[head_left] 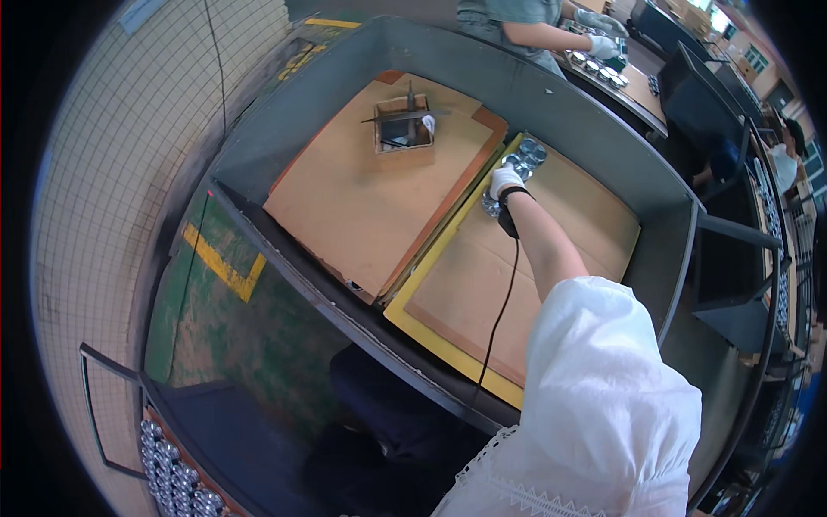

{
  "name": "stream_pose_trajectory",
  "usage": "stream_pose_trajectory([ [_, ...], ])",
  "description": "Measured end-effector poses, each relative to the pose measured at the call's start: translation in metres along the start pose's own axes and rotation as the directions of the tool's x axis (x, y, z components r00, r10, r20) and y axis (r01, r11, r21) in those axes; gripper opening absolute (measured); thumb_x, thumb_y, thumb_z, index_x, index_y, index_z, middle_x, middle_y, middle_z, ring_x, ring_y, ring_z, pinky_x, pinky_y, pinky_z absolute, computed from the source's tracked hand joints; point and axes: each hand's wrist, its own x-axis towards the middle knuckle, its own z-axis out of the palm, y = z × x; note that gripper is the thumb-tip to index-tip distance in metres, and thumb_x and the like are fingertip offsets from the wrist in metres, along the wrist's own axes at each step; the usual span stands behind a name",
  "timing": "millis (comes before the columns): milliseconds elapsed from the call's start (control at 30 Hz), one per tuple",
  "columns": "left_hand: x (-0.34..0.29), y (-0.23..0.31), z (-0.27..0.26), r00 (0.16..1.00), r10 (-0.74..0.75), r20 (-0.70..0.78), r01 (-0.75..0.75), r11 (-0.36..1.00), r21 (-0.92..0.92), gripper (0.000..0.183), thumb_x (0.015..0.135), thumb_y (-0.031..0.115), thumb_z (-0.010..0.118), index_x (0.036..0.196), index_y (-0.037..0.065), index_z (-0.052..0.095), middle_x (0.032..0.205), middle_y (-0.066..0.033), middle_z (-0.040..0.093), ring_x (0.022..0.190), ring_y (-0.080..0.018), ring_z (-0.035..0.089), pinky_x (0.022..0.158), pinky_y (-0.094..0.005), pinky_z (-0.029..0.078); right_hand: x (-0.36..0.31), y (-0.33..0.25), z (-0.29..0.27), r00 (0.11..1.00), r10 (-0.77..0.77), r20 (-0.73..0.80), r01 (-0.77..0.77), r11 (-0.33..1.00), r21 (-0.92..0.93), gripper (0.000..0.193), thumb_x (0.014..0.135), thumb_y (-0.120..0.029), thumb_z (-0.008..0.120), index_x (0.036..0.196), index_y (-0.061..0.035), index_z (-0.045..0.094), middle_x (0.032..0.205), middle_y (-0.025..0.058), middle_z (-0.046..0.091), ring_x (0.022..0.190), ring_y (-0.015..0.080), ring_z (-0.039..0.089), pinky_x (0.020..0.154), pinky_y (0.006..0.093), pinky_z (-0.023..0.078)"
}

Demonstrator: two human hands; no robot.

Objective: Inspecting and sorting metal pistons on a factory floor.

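My right hand (506, 180), in a white glove, reaches out over the yellow-edged board on the right side of the big grey bin. Its fingers look closed on a shiny round metal part, though the glove hides much of the grip. Beyond the fingers, against the board's far corner, stand more shiny round metal parts (531, 152). Another metal part (491, 204) shows just left of the wrist. Around that wrist sits a black strap (510, 207), from which a thin black cord (500, 319) runs down over the bin's near rim. My left hand is out of the picture.
Cardboard (362, 189) covers the bin's left half, with a small open box (405, 157) of tools on it. The grey bin wall (551, 95) rises all round. At lower left a cart holds several metal parts (177, 470). A gloved co-worker (525, 34) works beyond.
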Motion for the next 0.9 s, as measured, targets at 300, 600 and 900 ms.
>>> stream_pose_trajectory([
  [300, -0.009, 0.013, 0.013, 0.997, 0.011, -0.081, -0.013, 1.0, -0.016, 0.036, 0.095, 0.019, 0.048, 0.126, 0.001, 0.051, 0.132, -0.0141, 0.053, 0.122, -0.0307, 0.049, 0.108, -0.0461, 0.035, -0.106, -0.067, 0.043, 0.79, -0.286, -0.542, 0.367, 0.929, 0.044, 0.045, 0.09, -0.022, 0.052, 0.131, -0.0054, 0.042, 0.127, 0.0261, 0.051, 0.094, 0.0357, 0.065, 0.076, 0.0427, 0.055],
  [600, 0.001, 0.011, 0.025, 0.998, -0.045, 0.044, 0.044, 0.999, 0.017, 0.034, 0.096, 0.015, 0.044, 0.125, -0.002, 0.051, 0.13, -0.0159, 0.053, 0.12, -0.032, 0.05, 0.107, -0.0468, 0.037, -0.288, -0.093, 0.072, 0.899, -0.431, -0.072, 0.436, 0.875, 0.208, 0.03, 0.08, -0.015, 0.059, 0.109, -0.0128, 0.065, 0.119, 0.0242, 0.054, 0.088, 0.0388, 0.065, 0.078, 0.0445, 0.054],
  [900, -0.011, 0.009, 0.018, 0.999, -0.04, -0.012, 0.041, 0.995, 0.091, 0.035, 0.096, 0.02, 0.046, 0.124, 0.0, 0.053, 0.13, -0.0139, 0.053, 0.12, -0.03, 0.05, 0.106, -0.0458, 0.038, -0.149, -0.066, -0.043, 0.806, -0.024, -0.592, 0.217, 0.941, 0.258, 0.024, 0.087, -0.023, 0.056, 0.103, -0.0065, 0.058, 0.11, 0.0222, 0.061, 0.082, 0.0361, 0.066, 0.072, 0.0437, 0.055],
])
